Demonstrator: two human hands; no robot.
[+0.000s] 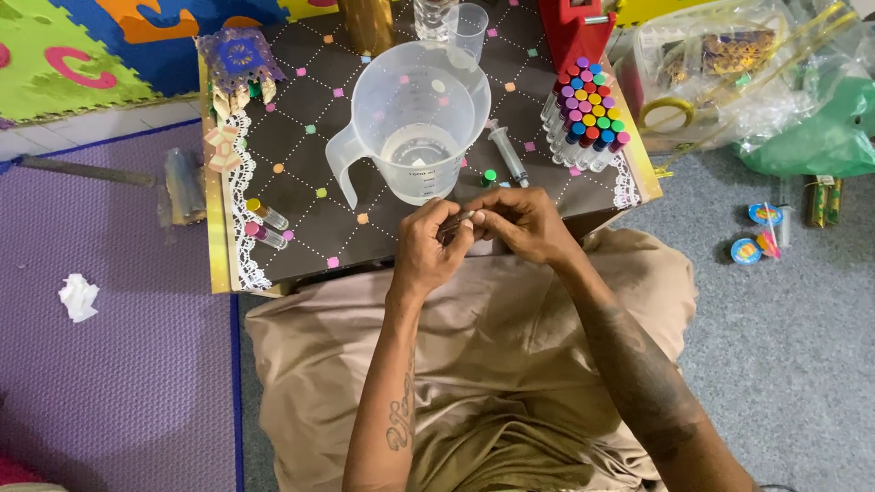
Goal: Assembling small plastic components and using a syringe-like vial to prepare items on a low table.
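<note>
Left hand: the left hand point(428, 251) was closed round one end of a small, dark, slim tube-like object point(458, 221), thumb and fingers pinching it.
Right hand: the right hand point(524, 221) was pinched on the other end of the same piece, fingertips meeting those of the left.
Where the piece was: just above the near edge of the dark, dotted, lace-trimmed tabletop point(301, 137), in front of the clear plastic measuring jug point(415, 128); its exact kind was too hidden to tell.
Doing it well: I judged that a steady left grip while the right fingers did the fine work, kept low over the tabletop, would save a slip or a spill.
Jugs: one, with a little clear liquid.
Syringes: one clear plastic syringe point(507, 153), lying beside the jug.
Loose vials: two small capped vials point(264, 223) at the left edge.
Racked vials: one cluster of clear vials with many-coloured caps point(588, 109), too crowded to count exactly.
Loose cap: one green cap point(489, 176).
</note>
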